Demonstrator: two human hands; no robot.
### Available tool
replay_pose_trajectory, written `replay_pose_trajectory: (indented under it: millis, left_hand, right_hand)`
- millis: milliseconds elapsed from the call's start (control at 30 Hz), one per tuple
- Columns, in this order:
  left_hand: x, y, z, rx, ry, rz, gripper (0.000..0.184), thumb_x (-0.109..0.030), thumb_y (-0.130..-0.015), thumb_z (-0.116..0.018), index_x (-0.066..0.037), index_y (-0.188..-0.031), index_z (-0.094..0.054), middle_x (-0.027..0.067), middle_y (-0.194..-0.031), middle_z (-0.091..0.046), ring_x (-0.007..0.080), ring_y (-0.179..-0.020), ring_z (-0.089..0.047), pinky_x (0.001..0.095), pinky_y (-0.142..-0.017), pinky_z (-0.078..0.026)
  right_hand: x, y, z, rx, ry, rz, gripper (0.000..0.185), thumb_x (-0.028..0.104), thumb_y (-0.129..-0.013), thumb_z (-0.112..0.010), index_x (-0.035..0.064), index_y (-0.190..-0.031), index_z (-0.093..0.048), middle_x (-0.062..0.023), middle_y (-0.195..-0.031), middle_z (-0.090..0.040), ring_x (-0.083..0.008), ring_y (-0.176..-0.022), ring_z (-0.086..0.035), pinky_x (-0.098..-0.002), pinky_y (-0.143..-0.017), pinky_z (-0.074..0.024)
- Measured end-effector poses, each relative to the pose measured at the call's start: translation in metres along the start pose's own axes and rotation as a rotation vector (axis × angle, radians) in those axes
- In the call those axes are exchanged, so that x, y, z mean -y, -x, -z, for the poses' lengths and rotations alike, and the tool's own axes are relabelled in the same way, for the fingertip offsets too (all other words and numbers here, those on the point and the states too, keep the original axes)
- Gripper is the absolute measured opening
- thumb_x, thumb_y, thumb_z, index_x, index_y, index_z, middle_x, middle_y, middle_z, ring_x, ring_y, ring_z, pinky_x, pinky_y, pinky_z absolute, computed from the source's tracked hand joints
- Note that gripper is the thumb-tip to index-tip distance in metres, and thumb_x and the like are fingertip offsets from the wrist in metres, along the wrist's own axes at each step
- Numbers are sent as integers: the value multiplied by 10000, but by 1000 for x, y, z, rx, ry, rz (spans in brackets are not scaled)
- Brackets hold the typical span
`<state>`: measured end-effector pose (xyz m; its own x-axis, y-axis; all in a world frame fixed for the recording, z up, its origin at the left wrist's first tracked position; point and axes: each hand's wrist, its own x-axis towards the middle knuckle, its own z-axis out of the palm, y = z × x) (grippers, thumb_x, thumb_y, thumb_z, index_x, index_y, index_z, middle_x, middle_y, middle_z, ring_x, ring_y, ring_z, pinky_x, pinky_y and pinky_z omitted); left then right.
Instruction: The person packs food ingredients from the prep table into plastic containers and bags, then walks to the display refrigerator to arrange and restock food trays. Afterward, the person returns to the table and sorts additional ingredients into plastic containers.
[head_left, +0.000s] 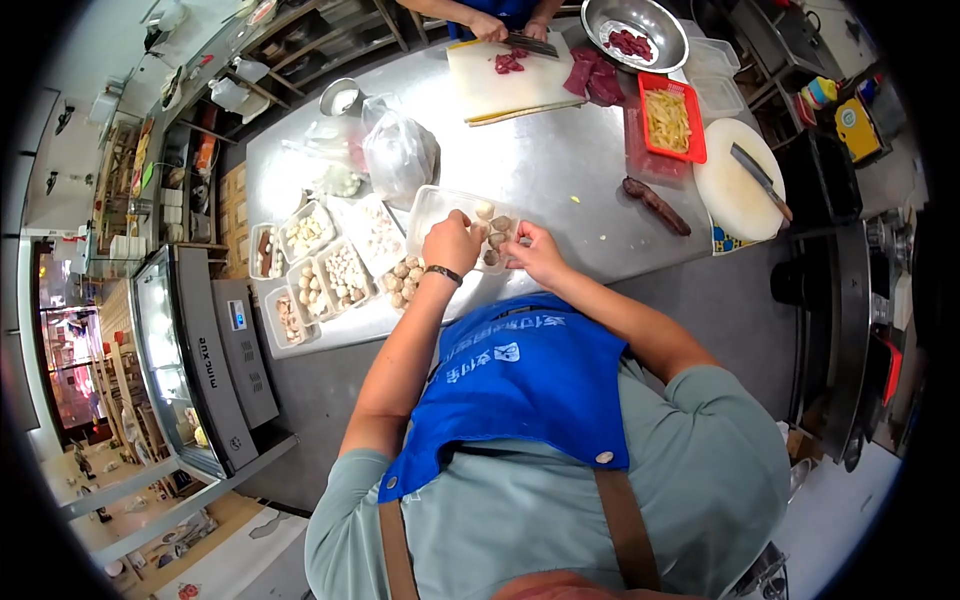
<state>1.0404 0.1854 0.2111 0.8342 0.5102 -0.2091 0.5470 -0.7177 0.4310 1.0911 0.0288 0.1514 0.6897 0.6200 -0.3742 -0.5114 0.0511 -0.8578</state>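
A clear plastic container [432,203] sits at the table's near edge, with several brown and pale mushrooms [499,226] in its right part. Over its middle, my left hand [453,243] is closed with curled fingers; what they hold is hidden. My right hand [538,252] is at the container's right edge, thumb and fingers bent together beside the mushrooms. Whether it pinches a mushroom or the rim is unclear. Left of my left hand, another container holds round, light-brown mushrooms [404,280].
Several tubs of pale pieces [346,274] and plastic bags [398,150] are at left. Across the metal table [540,170], a co-worker's hands [490,27] hold a knife over red meat [508,63]. A dark sausage-shaped piece [656,206], red basket [668,118] and knife [760,180] on a round board are at right.
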Motion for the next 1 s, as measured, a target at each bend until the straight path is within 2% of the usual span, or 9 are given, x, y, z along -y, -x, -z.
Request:
replay_pose_trajectory:
  millis: [133, 267, 467, 567, 667, 733, 867, 900, 1000]
  left_hand:
    - [-12, 13, 13, -77, -110, -48, 263, -238, -797, -630, -23, -946, -611, 208, -767, -653, 378, -745, -641, 456, -689, -511]
    - [9, 2, -17, -64, 223, -235, 334, -173, -781, -641, -21, -1075, -595, 215, -904, -647, 364, -843, -624, 443, -761, -495]
    - [41, 26, 23, -311, 527, -230, 239, -103, -838, -616, -23, -1063, -636, 140, -934, -677, 220, -782, -673, 317, -689, -528]
    - [153, 15, 23, -488, 350, -25, 141, -97, -842, -613, -39, -954, -676, 121, -817, -684, 205, -742, -672, 295, -664, -515]
    - [302, 13, 7, -549, -31, 332, 190, -194, -814, -593, -77, -927, -691, 130, -863, -688, 287, -789, -663, 380, -711, -520]
    - [334, 28, 22, -441, 2, 506, 147, -173, -796, -603, -104, -879, -702, 133, -827, -684, 303, -783, -652, 378, -734, -515]
    - [339, 33, 26, 109, 113, 155, 189, -174, -782, -637, -69, -928, -697, 112, -912, -688, 282, -846, -649, 357, -777, -516]
    - [336, 28, 23, 204, -57, -54, 227, -153, -780, -640, -77, -990, -679, 126, -1004, -666, 292, -931, -623, 374, -841, -493]
    - [341, 22, 14, 358, -99, -104, 378, -238, -815, -621, -95, -1159, -561, 139, -1094, -593, 316, -1002, -571, 404, -867, -462]
  right_hand:
    - [7, -3, -2, -19, 21, -9, 143, 54, -810, -631, 63, -778, -492, -53, -853, -589, -158, -797, -630, -318, -621, -577]
    - [17, 2, 4, -8, 174, -77, 182, 80, -800, -663, 82, -748, -489, -12, -797, -532, -134, -748, -600, -308, -598, -568]
    - [3, -6, 52, -41, 248, -69, 209, 83, -766, -698, 103, -744, -492, -5, -785, -503, -110, -706, -559, -284, -554, -556]
    - [3, -4, 77, -95, 217, -115, 183, 76, -776, -683, 84, -754, -502, -26, -841, -530, -126, -723, -578, -284, -562, -556]
    - [20, 4, 82, -131, 204, -124, 134, 73, -794, -661, 56, -820, -530, -41, -868, -554, -146, -757, -604, -284, -585, -558]
    - [20, 3, 88, -126, 201, -131, 129, 70, -804, -647, 44, -873, -541, -51, -893, -570, -151, -778, -612, -287, -601, -560]
    - [31, 8, 78, -127, 186, -137, 185, 64, -827, -612, 26, -999, -554, -64, -940, -607, -148, -807, -619, -292, -619, -563]
    - [31, 9, 76, -126, 192, -135, 185, 64, -827, -612, 26, -999, -554, -64, -940, -607, -148, -807, -619, -292, -619, -563]
    - [32, 7, 64, -145, 197, -150, 167, 54, -833, -598, 42, -994, -556, -50, -914, -616, -130, -764, -616, -277, -593, -554]
